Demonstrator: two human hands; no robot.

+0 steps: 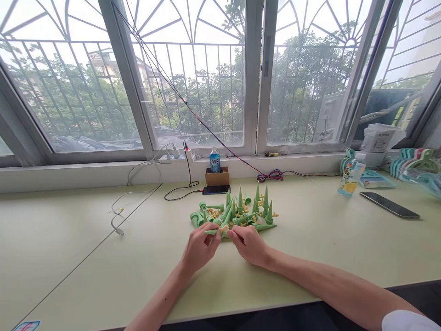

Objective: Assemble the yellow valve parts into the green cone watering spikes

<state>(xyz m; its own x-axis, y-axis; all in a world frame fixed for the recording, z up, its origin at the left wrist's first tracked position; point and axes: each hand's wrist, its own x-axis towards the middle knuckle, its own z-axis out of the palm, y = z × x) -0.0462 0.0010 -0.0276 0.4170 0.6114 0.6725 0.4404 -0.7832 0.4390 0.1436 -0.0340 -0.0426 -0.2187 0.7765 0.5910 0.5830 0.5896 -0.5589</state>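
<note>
My left hand (201, 244) is closed around a green plastic plant-watering spike (211, 232), its pointed end directed left. A small yellow valve (223, 228) shows at the spike's other end, between my two hands. My right hand (251, 244) is closed, with thumb and forefinger pinched at the yellow valve; its other fingers are curled under. Just beyond my hands lies a group of similar green spikes (240, 201), some upright on their caps and others on their sides. Yellow valves (213, 213) lie among them, and several standing spikes have one fitted.
Behind the spikes are a phone (216, 190) on a cable, a small cardboard box (217, 177) and a blue bottle (215, 162). Rightward are bundled wires (270, 175), a drink bottle (351, 175), another phone (389, 205) and plastic hangers (422, 162). A white cable (119, 230) lies left.
</note>
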